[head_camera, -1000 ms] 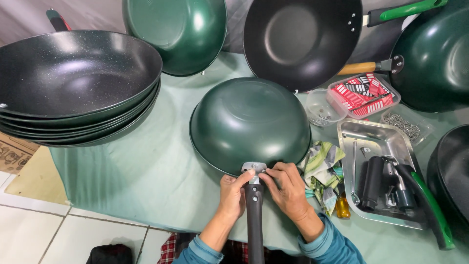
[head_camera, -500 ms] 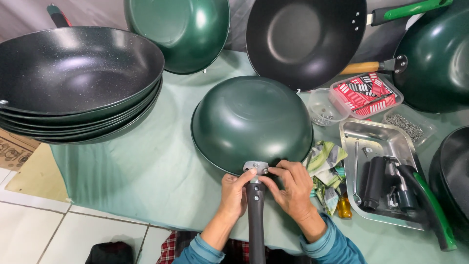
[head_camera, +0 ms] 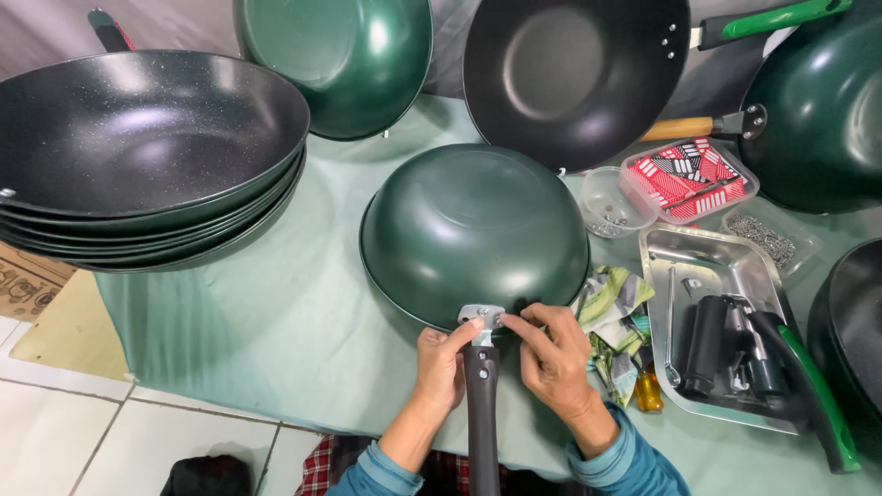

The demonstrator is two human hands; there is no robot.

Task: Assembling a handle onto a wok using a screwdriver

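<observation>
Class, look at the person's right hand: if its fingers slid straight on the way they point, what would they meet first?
The right hand points left; it would meet the metal bracket, then the left hand.

The right hand has edged slightly toward the handle bracket.

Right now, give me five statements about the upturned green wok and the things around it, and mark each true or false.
1. The dark green wok lies upside down. True.
2. Both hands, left hand and right hand, meet at the metal handle bracket. True.
3. The steel tray is left of the wok. False: right.
4. The stacked black woks are upside down. False: they face up.
5. A striped cloth lies between wok and tray. True.
</observation>
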